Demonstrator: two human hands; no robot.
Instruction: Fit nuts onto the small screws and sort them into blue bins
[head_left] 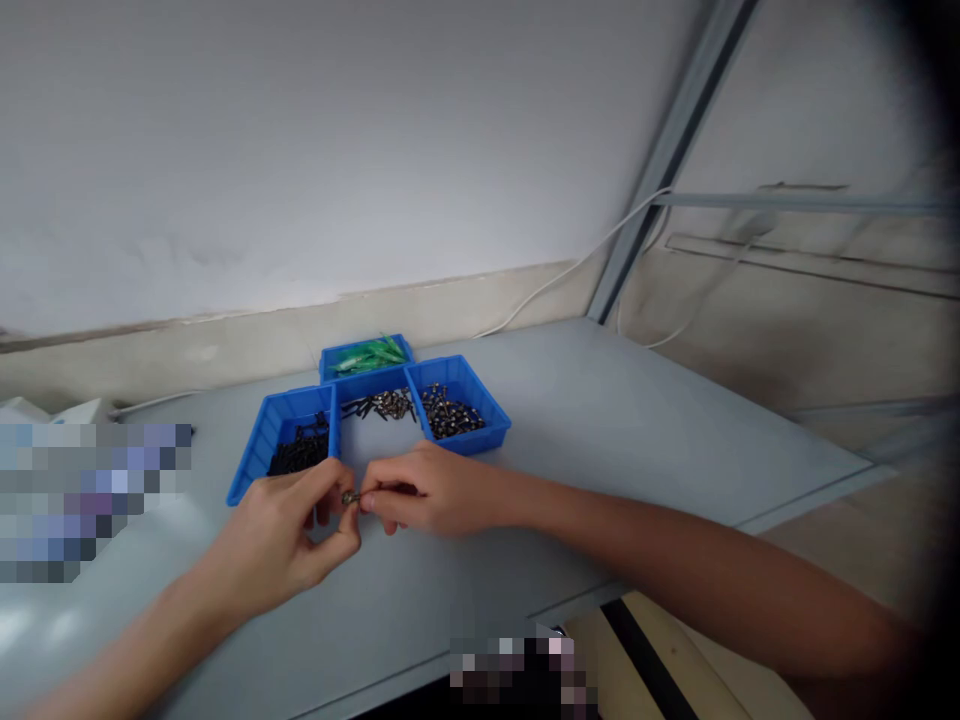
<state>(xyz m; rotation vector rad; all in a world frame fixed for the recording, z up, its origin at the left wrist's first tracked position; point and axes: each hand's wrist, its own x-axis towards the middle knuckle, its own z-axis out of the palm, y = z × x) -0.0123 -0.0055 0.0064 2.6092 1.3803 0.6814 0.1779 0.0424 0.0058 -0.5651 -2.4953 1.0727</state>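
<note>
My left hand [300, 525] pinches a small brass-coloured metal fitting [349, 497] between thumb and fingers, just in front of the bins. From the other side my right hand [409, 490] meets it, thumb and forefinger closed on a thin dark piece [407, 488], mostly hidden by the fingers. The two pieces touch or nearly touch; I cannot tell whether they are joined. Behind my left hand stands a blue bin of small black parts [300, 452]. A second blue bin [491, 432] with shiny metal fittings [452, 412] is beyond my right hand.
Between the bins lies a loose pile of metal and black pieces [386, 404]. A rear blue bin [328, 366] holds green plastic packets [369, 355]. The grey table [600, 430] meets a wall behind; a metal post [637, 230] and white cable [555, 280] are at right.
</note>
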